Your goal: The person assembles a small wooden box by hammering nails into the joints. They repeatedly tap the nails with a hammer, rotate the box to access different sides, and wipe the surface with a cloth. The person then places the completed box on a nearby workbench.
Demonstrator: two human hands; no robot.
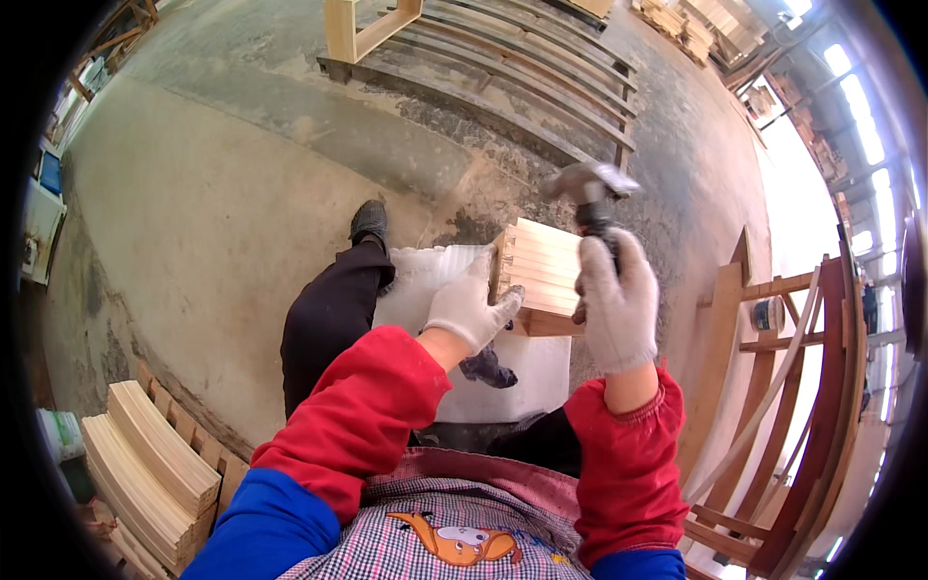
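In front of me a pale wooden box with jointed corners rests on a white-covered surface. My left hand, in a whitish work glove, grips the box at its left side, fingers behind it and thumb on the near edge. Wrapped round the dark handle of a claw hammer is my gloved right hand. The hammer's head is raised above the box's far right corner, clear of the wood and slightly blurred. A dark cloth-like item lies below the box.
Beyond the box, a slatted pallet lies on the concrete floor, a wooden frame on its edge. Stacked wooden strips stand at lower left. A wooden rack rises on the right. My shoe is left of the box.
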